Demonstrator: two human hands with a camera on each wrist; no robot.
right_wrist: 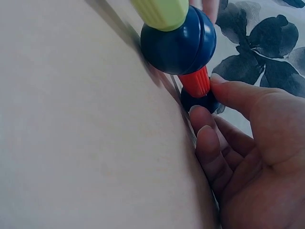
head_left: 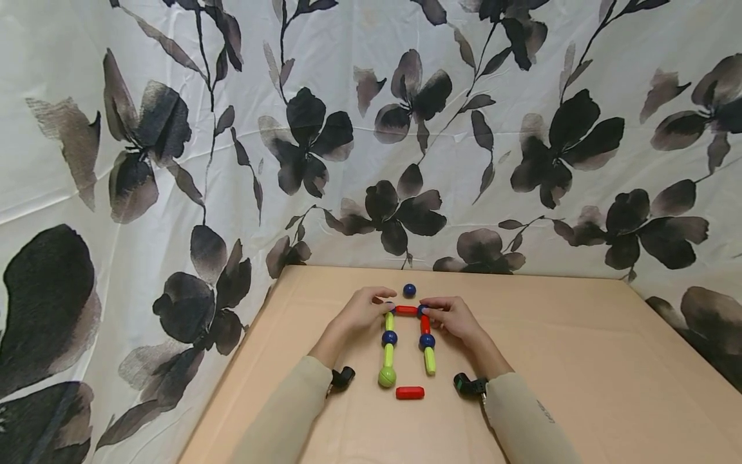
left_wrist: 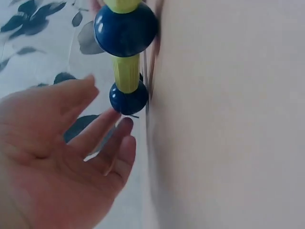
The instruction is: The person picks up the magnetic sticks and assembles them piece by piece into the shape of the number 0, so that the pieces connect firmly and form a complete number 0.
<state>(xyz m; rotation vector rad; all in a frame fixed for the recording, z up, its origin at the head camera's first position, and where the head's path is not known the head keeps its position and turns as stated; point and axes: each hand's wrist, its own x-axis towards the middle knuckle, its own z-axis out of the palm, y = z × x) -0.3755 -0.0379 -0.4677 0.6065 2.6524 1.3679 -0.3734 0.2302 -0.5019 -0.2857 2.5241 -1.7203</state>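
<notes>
On the table lies a three-sided frame of rods and balls. A red rod (head_left: 406,310) forms its far side, between two blue corner balls. My left hand (head_left: 361,310) is at the left corner ball (left_wrist: 128,101), index fingertip against it and thumb apart in the left wrist view. My right hand (head_left: 459,317) pinches the right corner ball (right_wrist: 189,102) between thumb and fingers. Down the left side run yellow-green rods (head_left: 388,354), a blue ball (head_left: 390,338) and a green ball (head_left: 387,377). The right side has a red rod (head_left: 426,325), blue ball (head_left: 427,342) and yellow-green rod (head_left: 429,362).
A loose blue ball (head_left: 409,290) lies beyond the frame's far side. Nearer me, a loose red rod (head_left: 410,393) lies crosswise below the frame's open end. A floral cloth (head_left: 348,38) hangs behind the tan table (head_left: 580,361).
</notes>
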